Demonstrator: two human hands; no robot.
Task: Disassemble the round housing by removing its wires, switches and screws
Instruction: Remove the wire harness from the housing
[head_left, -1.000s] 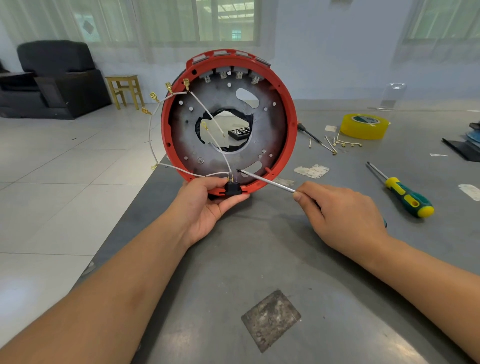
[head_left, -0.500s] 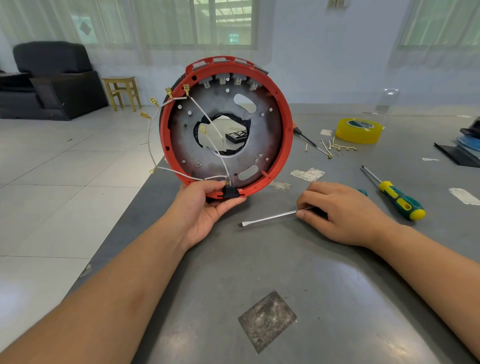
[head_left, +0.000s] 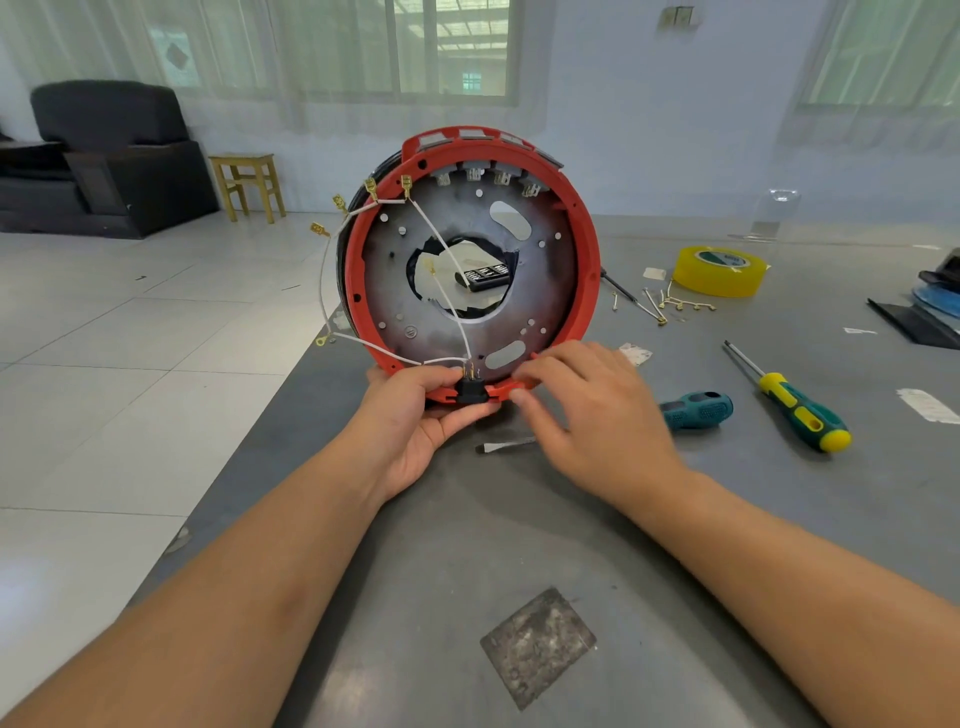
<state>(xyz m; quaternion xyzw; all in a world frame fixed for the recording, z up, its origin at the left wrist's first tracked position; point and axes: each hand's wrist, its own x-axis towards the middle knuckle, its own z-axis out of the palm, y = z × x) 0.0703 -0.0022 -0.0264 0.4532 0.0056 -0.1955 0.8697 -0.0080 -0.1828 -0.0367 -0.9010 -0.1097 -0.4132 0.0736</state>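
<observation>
right hand (head_left: 587, 410): off the screwdriver, now at the housing's (head_left: 584, 291) lower rim, mid-frame
teal-handled screwdriver (head_left: 693, 410): released, lies on table

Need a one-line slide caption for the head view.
Left hand grips the upright round housing at its black switch; right hand touches the rim.
</observation>
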